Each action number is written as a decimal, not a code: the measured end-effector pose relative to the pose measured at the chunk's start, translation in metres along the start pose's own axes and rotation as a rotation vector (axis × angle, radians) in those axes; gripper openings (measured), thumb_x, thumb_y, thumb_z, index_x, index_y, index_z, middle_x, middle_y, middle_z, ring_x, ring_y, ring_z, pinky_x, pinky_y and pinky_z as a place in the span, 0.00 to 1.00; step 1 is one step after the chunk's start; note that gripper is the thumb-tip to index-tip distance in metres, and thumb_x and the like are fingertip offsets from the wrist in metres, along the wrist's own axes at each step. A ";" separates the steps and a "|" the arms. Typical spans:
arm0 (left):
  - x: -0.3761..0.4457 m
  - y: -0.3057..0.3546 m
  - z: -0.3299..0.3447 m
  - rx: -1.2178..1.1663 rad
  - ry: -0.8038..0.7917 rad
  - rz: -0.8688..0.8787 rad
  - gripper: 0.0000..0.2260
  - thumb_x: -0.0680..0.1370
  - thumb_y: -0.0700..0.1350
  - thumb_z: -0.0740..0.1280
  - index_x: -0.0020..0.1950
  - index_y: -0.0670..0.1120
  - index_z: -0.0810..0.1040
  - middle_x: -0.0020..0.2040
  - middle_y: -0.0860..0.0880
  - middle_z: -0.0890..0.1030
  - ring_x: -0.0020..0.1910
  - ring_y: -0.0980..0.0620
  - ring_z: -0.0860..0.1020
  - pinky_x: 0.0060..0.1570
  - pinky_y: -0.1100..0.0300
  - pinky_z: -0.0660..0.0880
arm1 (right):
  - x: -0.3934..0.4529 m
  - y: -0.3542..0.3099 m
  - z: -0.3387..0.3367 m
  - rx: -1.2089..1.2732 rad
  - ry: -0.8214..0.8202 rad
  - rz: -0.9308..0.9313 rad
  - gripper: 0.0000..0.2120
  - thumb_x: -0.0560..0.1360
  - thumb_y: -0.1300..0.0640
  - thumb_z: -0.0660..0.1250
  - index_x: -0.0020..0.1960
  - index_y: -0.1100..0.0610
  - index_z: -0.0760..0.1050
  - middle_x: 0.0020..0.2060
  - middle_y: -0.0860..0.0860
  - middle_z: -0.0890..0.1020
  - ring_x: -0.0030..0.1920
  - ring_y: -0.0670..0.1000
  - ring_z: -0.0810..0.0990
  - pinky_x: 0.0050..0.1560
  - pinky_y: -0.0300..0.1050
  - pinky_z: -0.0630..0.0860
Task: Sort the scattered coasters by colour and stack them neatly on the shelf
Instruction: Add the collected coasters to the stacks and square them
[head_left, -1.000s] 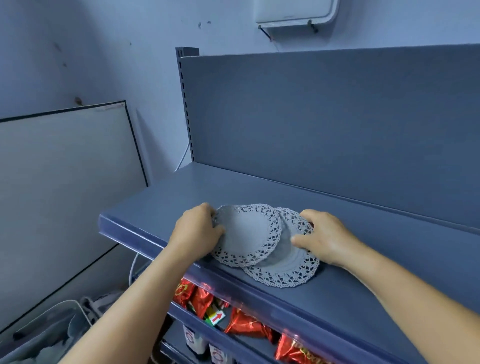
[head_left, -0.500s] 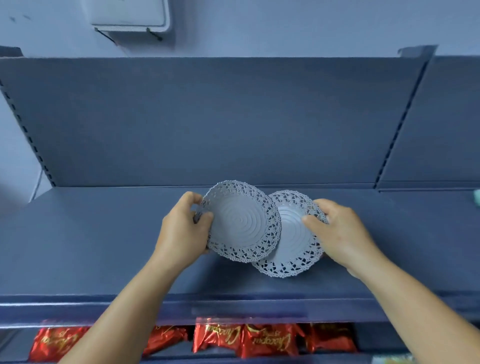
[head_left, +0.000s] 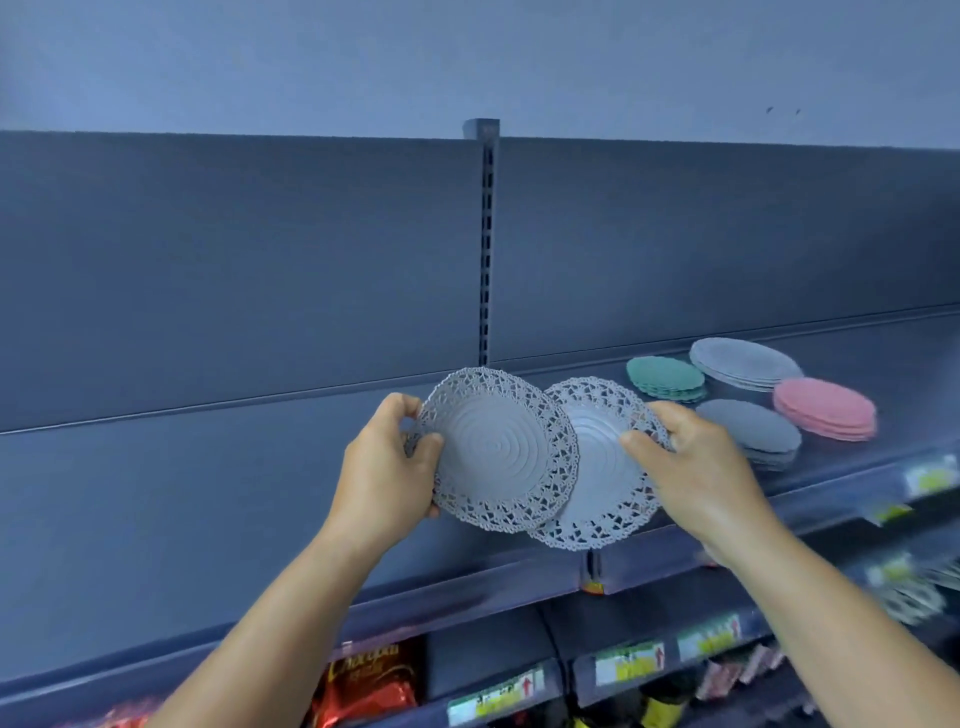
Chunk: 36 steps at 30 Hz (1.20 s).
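Two round grey lace-edged coasters are held up above the shelf (head_left: 208, 493). My left hand (head_left: 387, 467) pinches the left grey coaster (head_left: 493, 452) at its left rim. My right hand (head_left: 691, 467) pinches the right grey coaster (head_left: 592, 467), which sits partly behind the left one. Further right on the shelf lie sorted stacks: a green stack (head_left: 665, 379), a pale grey stack (head_left: 745, 364), a pink stack (head_left: 826, 415) and a darker grey stack (head_left: 753, 431).
A slotted upright post (head_left: 487, 249) splits the shelf's back panel. Below the shelf edge are price labels (head_left: 628, 662) and red snack packets (head_left: 369, 686) on the lower shelves.
The view has swung right, bringing the sorted stacks into sight. Both hands have carried the two grey coasters rightward, still lifted off the shelf.
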<state>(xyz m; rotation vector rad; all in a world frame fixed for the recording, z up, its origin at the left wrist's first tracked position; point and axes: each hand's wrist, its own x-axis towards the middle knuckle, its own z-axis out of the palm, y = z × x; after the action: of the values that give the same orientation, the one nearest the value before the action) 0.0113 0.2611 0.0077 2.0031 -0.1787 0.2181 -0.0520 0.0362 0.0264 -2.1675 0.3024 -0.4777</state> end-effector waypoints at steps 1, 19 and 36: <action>0.000 0.008 0.016 0.002 -0.006 0.010 0.03 0.79 0.42 0.62 0.50 0.50 0.71 0.45 0.46 0.77 0.18 0.54 0.72 0.25 0.58 0.75 | 0.005 0.011 -0.013 -0.003 0.013 -0.005 0.18 0.76 0.54 0.64 0.64 0.56 0.73 0.57 0.49 0.79 0.60 0.54 0.77 0.61 0.50 0.73; 0.079 0.100 0.194 -0.110 -0.121 0.111 0.03 0.79 0.39 0.61 0.48 0.47 0.70 0.32 0.49 0.77 0.19 0.52 0.71 0.30 0.54 0.73 | 0.113 0.112 -0.146 0.000 0.181 0.055 0.10 0.77 0.54 0.58 0.51 0.58 0.76 0.46 0.62 0.82 0.47 0.63 0.80 0.49 0.57 0.77; 0.207 0.136 0.305 -0.198 -0.096 0.027 0.04 0.80 0.40 0.60 0.55 0.46 0.69 0.42 0.45 0.78 0.19 0.55 0.76 0.30 0.51 0.81 | 0.304 0.191 -0.181 0.184 0.134 0.232 0.16 0.77 0.65 0.57 0.42 0.49 0.77 0.46 0.55 0.84 0.50 0.60 0.83 0.50 0.63 0.79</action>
<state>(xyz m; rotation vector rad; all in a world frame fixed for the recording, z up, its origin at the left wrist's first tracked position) 0.2046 -0.0785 0.0468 1.8157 -0.2782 0.1168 0.1326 -0.3210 0.0413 -1.8977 0.5552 -0.4995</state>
